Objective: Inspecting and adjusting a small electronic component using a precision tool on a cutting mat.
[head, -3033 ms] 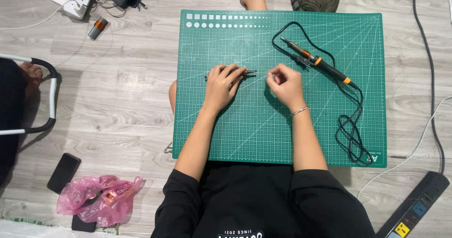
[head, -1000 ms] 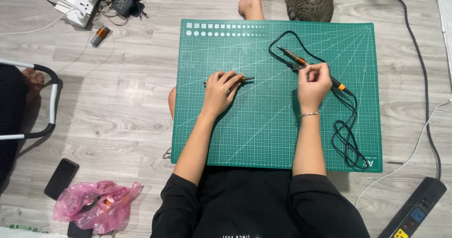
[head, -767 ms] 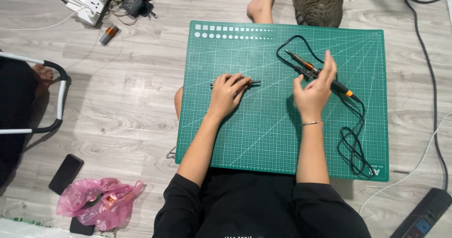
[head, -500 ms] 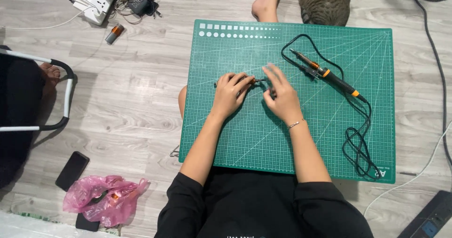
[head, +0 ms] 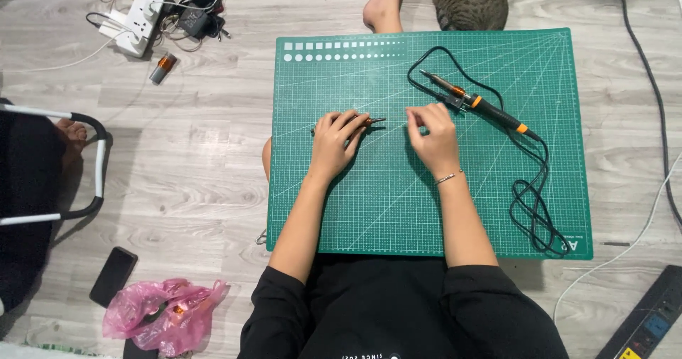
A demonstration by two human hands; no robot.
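Grey plank floor carries a green cutting mat (head: 369, 202). I see left hand (head: 334, 142) fingers pinching a thin metal tool (head: 372, 121) flat (steadied); right hand (head: 431, 135) fingers pressed together beside the soldering iron (head: 476, 103).

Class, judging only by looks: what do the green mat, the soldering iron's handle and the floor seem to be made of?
Green mat: probably flexible vinyl or rubber, matte, with a printed white grid. Soldering iron: handle looks like black plastic with orange bands; the thin tip looks like metal. Floor: pale grey wood-grain planks, possibly laminate or vinyl; seams and grain show.
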